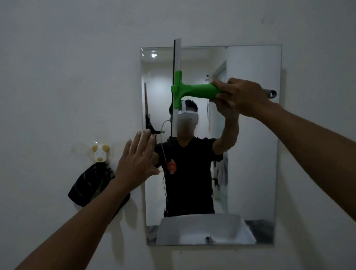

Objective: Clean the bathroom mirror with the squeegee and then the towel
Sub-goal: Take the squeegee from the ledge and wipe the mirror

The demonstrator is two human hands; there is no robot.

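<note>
Best done by keeping the blade of the squeegee (178, 80) flat against the mirror (259, 148) and drawing it sideways across the glass in one steady, evenly pressed stroke, overlapping the next pass and probably wiping the rubber between passes. Reaching up from the lower left, left hand (136, 160) with fingers (144, 141) spread and released, holding nothing, palm near the mirror's left edge just beside the dark towel (90, 184) hung on its hook (100, 153). Farther up, right hand (243, 97) clenched around the green handle, arm stretched out, blade upright over the mirror's upper left.
</note>
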